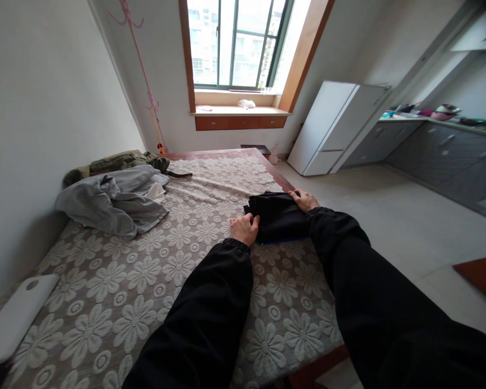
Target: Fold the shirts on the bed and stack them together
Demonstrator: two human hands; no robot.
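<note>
A folded black cloth (281,217) lies on the flower-patterned tablecloth (178,265), close to the table's right edge. A thin blue line shows along its near edge. My left hand (245,229) grips the cloth's left side, with its fingers curled and pressed together. At the far right corner of the cloth, my right hand (304,200) pinches the fabric, its thumb and fingers closed. Both of my forearms are in black sleeves.
A grey garment (111,197) and a camouflage-coloured item (125,160) with a strap lie at the table's far left. A white object (18,319) rests at the near left. Beyond the table stand a pink coat rack (140,59) and a white fridge (336,127).
</note>
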